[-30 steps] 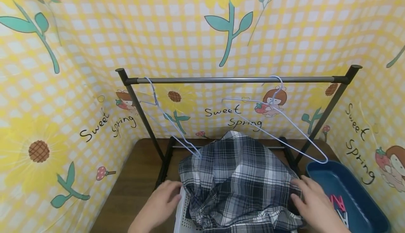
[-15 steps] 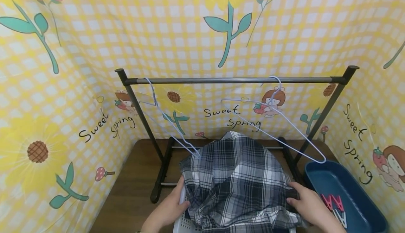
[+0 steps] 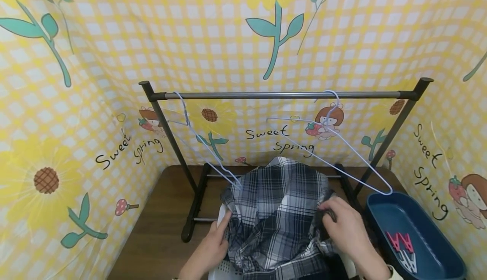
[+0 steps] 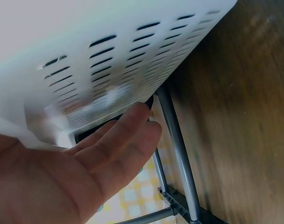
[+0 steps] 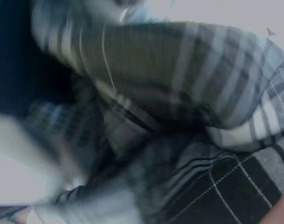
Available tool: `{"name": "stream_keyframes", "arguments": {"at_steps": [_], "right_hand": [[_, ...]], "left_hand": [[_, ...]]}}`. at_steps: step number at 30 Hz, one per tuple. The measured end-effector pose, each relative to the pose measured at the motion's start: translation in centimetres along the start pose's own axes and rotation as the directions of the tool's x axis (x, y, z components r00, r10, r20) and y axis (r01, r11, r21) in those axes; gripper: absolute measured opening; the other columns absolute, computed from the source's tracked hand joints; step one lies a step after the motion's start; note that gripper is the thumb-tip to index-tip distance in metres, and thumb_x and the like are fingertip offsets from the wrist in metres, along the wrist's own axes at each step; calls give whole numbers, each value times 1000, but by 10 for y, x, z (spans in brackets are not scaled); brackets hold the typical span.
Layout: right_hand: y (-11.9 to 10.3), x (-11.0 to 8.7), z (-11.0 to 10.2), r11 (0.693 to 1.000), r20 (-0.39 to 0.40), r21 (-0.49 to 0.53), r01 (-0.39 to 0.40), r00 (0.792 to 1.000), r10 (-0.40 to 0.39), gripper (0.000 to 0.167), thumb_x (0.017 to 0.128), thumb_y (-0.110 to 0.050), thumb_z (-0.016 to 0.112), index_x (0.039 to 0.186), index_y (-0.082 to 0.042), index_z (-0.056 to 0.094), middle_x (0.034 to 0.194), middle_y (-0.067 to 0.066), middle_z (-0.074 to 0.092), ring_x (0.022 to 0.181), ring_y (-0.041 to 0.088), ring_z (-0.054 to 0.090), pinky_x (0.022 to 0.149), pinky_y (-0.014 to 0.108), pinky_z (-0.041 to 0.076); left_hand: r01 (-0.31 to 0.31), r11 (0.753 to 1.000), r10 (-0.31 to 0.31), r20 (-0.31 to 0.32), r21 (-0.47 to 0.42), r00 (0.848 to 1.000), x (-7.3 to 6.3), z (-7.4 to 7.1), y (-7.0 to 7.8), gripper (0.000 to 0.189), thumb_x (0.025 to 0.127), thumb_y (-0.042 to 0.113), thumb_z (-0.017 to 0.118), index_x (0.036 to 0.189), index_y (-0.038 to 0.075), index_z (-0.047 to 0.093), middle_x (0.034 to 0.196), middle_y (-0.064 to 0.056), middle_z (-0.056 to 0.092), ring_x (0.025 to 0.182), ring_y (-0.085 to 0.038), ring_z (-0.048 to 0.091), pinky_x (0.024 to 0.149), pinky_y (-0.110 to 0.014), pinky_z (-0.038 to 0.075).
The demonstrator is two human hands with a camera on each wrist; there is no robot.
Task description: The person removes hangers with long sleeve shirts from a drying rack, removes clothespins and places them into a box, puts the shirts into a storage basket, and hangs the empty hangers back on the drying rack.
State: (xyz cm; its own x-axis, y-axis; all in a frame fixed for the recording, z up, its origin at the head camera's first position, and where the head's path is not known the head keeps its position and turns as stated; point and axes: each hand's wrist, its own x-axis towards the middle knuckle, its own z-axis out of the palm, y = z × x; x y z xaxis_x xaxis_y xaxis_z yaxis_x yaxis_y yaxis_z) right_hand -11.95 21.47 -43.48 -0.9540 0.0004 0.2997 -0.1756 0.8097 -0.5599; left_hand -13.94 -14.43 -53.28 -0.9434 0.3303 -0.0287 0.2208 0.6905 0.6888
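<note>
A black, grey and white plaid shirt [image 3: 281,212] lies heaped over a white perforated basket [image 3: 224,269]. My right hand [image 3: 346,225] pinches the shirt's right edge and folds it inward. In the right wrist view the shirt [image 5: 216,70] is lifted into loose folds, partly blurred. My left hand [image 3: 209,246] holds the basket's left rim. From the left wrist, the fingers of that hand [image 4: 86,177] run along outside the slotted wall of the basket [image 4: 132,51], while the thumb is hidden behind the rim. Dark cloth [image 3: 336,269] shows under the shirt at the lower right.
A dark metal garment rack [image 3: 266,96] stands behind the basket on a wooden table [image 3: 152,212]. Two lilac hangers hang from it, a left one [image 3: 213,153] and a right one [image 3: 354,153]. A blue tray [image 3: 430,225] at right holds pink clothespins [image 3: 399,241] and white clothespins [image 3: 408,261].
My right hand has moved left and taken hold of the shirt's right side, drawing it inward and exposing dark cloth below. The left hand has come in from beside the basket onto its rim.
</note>
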Motion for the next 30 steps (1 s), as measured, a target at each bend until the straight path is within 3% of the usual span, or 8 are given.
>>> {"name": "stream_keyframes", "arguments": {"at_steps": [6,11,15,19,22,25,27,30], "right_hand": [[-29,1,19,975,-21,110,192,981,-191,32,75,11,68,85,-19,69,91,-15,57,74,6,49,64,28,46],[-40,-3,31,926,-18,204,318,947,-321,37,73,13,69,84,-21,66,91,-20,53,76,3,50,64,26,47],[-45,-7,37,852,-50,271,448,890,-452,39,69,13,68,86,-21,65,90,-18,53,75,1,49,63,23,47],[-51,-14,42,746,-47,409,525,829,-557,40,67,13,67,88,-21,65,86,-14,54,73,2,49,62,21,46],[-54,-20,44,678,52,570,464,803,-593,40,71,13,65,91,-21,66,86,-12,56,75,2,51,64,22,49],[-53,-26,49,649,197,684,332,773,-604,36,77,12,62,94,-19,68,88,-8,57,77,1,52,68,24,51],[-49,-28,54,651,279,713,259,747,-603,32,79,12,60,94,-16,68,88,-7,58,79,0,52,71,25,52],[-39,-29,66,697,386,683,220,701,-599,28,79,11,62,92,-13,69,89,-11,58,79,-2,51,71,23,50]], "left_hand": [[-19,999,21,-93,29,995,0,9,0,76,90,-2,55,160,14,28,125,-21,48,63,-13,48,56,-34,45],[-53,994,73,-221,94,973,0,17,-2,72,90,-5,57,156,14,35,121,-18,51,69,-16,54,60,-39,48],[-79,990,110,-272,121,956,-1,18,-2,72,89,-9,58,154,13,37,114,-15,51,65,-14,50,56,-36,46],[-70,989,107,-291,133,951,-1,18,-2,73,88,-11,59,154,13,38,107,-12,48,59,-11,43,52,-33,42],[-70,986,115,-322,148,940,-1,18,-3,73,86,-11,61,153,12,40,105,-11,48,58,-11,43,51,-34,42],[-63,985,114,-334,159,936,-1,20,-4,73,86,-11,61,152,13,41,105,-11,49,58,-11,44,51,-34,42],[-50,986,100,-329,156,939,0,21,-4,73,86,-10,60,152,13,41,106,-12,50,57,-11,44,51,-33,42],[-32,989,77,-314,146,946,1,21,-4,72,88,-8,58,153,14,40,107,-12,49,56,-10,42,50,-32,40]]}}
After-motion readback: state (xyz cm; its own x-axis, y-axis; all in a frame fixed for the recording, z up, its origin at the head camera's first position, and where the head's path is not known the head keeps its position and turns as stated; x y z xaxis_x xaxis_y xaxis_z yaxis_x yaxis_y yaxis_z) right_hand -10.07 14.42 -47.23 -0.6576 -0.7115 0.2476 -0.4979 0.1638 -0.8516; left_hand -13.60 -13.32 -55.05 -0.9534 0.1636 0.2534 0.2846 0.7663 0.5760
